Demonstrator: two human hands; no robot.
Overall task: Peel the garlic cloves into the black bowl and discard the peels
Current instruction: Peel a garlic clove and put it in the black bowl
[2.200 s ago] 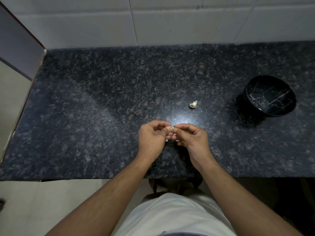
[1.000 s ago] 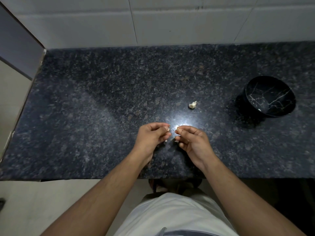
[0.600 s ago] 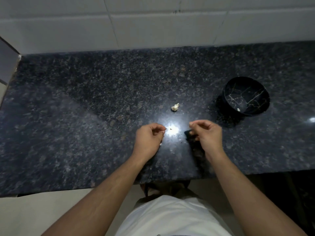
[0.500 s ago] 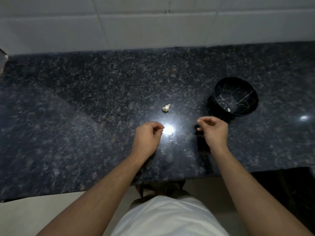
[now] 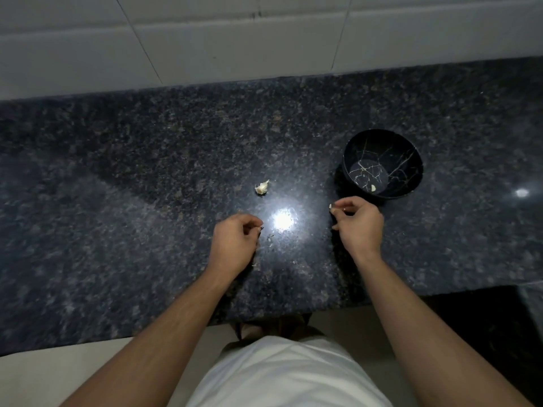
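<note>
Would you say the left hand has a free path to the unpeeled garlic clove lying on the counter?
Probably yes: the garlic clove lies alone on the counter just beyond the left hand, nothing between them, though its fingers are curled, perhaps around peel.

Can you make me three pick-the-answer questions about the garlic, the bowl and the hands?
1. Where is the loose garlic piece on the counter?
A. left of the black bowl
B. inside the bowl
C. on the floor

2. How many pale cloves lie in the bowl?
A. none
B. one
C. five

3. How are the fingers of the right hand?
A. flat on the counter
B. curled, pinching together
C. gripping the bowl

Answers: 1 A, it lies on the stone, apart from the bowl. 2 B, a single pale clove sits on the bowl's floor. 3 B, the fingertips meet just short of the bowl.
</note>
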